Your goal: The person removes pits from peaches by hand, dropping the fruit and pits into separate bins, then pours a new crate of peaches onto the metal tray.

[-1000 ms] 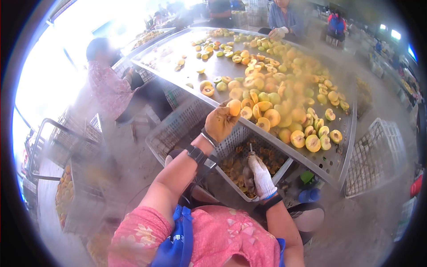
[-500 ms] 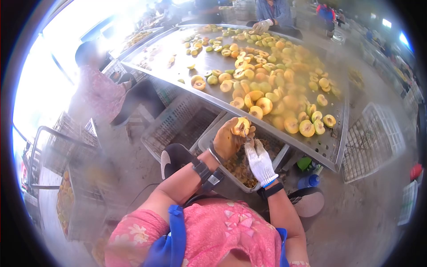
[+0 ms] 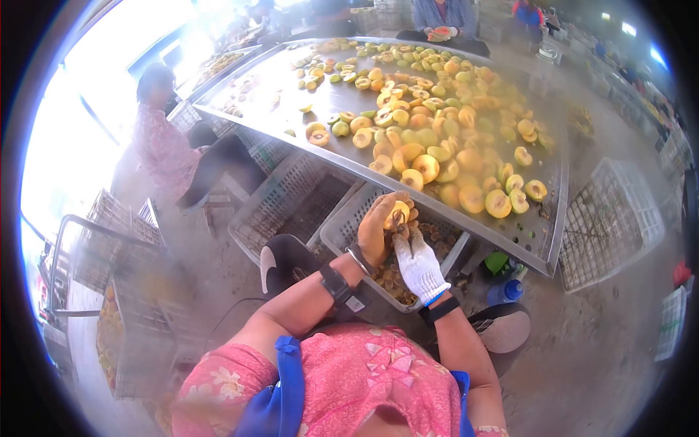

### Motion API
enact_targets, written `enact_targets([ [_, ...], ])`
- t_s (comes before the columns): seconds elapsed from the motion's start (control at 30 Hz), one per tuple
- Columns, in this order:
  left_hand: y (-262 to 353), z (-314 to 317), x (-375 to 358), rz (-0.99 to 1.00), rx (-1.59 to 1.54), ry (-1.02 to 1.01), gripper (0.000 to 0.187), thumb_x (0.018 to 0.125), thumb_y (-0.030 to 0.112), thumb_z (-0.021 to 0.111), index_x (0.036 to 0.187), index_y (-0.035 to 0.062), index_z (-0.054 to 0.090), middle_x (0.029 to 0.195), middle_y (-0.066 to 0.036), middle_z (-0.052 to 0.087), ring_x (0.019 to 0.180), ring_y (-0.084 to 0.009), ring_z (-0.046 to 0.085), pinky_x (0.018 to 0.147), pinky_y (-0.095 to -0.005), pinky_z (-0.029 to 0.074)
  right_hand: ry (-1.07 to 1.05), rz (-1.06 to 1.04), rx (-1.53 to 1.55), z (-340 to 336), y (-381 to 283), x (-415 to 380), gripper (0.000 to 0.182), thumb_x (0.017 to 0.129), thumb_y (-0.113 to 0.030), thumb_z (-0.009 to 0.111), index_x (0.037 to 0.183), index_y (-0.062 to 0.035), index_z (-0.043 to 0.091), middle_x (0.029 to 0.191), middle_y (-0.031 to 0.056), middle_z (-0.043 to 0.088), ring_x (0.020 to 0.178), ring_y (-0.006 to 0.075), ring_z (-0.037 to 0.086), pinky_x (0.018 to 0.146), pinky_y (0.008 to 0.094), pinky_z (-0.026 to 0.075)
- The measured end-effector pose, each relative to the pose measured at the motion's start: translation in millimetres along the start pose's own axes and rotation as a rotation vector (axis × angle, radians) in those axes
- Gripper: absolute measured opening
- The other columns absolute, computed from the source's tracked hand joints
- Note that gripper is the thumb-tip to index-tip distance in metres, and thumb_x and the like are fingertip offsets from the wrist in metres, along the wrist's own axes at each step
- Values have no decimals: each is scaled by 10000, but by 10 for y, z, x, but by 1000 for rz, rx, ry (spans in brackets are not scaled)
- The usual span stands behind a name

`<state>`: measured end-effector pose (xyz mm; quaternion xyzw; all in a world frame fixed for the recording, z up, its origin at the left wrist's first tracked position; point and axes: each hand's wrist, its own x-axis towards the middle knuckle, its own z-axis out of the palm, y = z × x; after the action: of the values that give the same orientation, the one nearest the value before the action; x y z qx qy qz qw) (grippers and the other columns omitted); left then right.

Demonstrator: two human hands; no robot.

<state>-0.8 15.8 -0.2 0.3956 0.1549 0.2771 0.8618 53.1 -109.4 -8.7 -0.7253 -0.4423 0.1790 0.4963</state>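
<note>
My left hand (image 3: 375,231), in an orange-brown stained glove, has its fingers curled round a yellow peach half (image 3: 397,215) with the cut face up. Close against that half is my right hand (image 3: 419,266) in a white knit glove, its fingers drawn together at the fruit's lower edge. I cannot tell what the right fingers grip. Both hands are over a grey plastic crate (image 3: 336,231) that contains brownish-yellow scraps (image 3: 393,280). Just beyond it, a metal table (image 3: 342,162) bears many halved yellow and green peaches (image 3: 426,169).
An emptier crate (image 3: 280,211) stands to the left of mine, and another crate (image 3: 608,226) lies right of the table. A blue bottle (image 3: 504,293) is by my right knee. One person (image 3: 171,146) sits at left; another person (image 3: 443,22) sits across the table.
My hands have moved slightly left and down with the peach half, and my left fingers now cover more of it. The person across has drawn their hands back from the table's fruit.
</note>
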Motion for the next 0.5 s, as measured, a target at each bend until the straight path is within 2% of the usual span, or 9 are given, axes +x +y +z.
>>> enact_targets([
  [0.1, 58, 37, -22, -78, 92, 63, 495, 991, 454, 531, 1187, 6, 604, 1024, -136, 664, 902, -240, 668, 701, -314, 562, 34, -49, 28, 64, 123, 0, 380, 1015, -299, 479, 1261, -12, 520, 1066, 335, 597, 923, 486, 611, 717, 530, 515],
  [0.2, 145, 23, -3, -193, 84, 29, 501, 1008, 460, 510, 1091, -15, 646, 914, -125, 680, 762, -217, 674, 592, -272, 542, -71, -234, -164, 52, 233, -24, 386, 1022, -308, 462, 1245, 3, 518, 1084, 332, 592, 947, 487, 603, 721, 532, 506],
  [0.3, 63, -49, 46, -66, 291, 31, 486, 1025, 428, 494, 1036, -26, 670, 877, -122, 687, 720, -201, 669, 605, -275, 545, -71, -34, 125, 31, 111, -69, 401, 1022, -336, 468, 1222, 5, 534, 1040, 325, 606, 960, 505, 585, 739, 524, 503],
  [0.4, 34, -74, 47, 73, 527, -114, 500, 1031, 417, 491, 988, -40, 687, 844, -118, 693, 703, -190, 667, 614, -287, 549, -98, 79, 200, 147, 166, -129, 421, 1036, -345, 491, 1251, 10, 560, 1095, 203, 662, 976, 363, 647, 876, 405, 495],
  [0.5, 149, 2, 27, -100, 373, -201, 510, 1010, 425, 529, 934, -51, 695, 801, -109, 690, 683, -176, 645, 623, -291, 528, -231, 312, 543, 69, 104, -128, 381, 1028, -359, 519, 1204, -29, 592, 903, 106, 667, 746, 220, 649, 670, 338, 527],
])
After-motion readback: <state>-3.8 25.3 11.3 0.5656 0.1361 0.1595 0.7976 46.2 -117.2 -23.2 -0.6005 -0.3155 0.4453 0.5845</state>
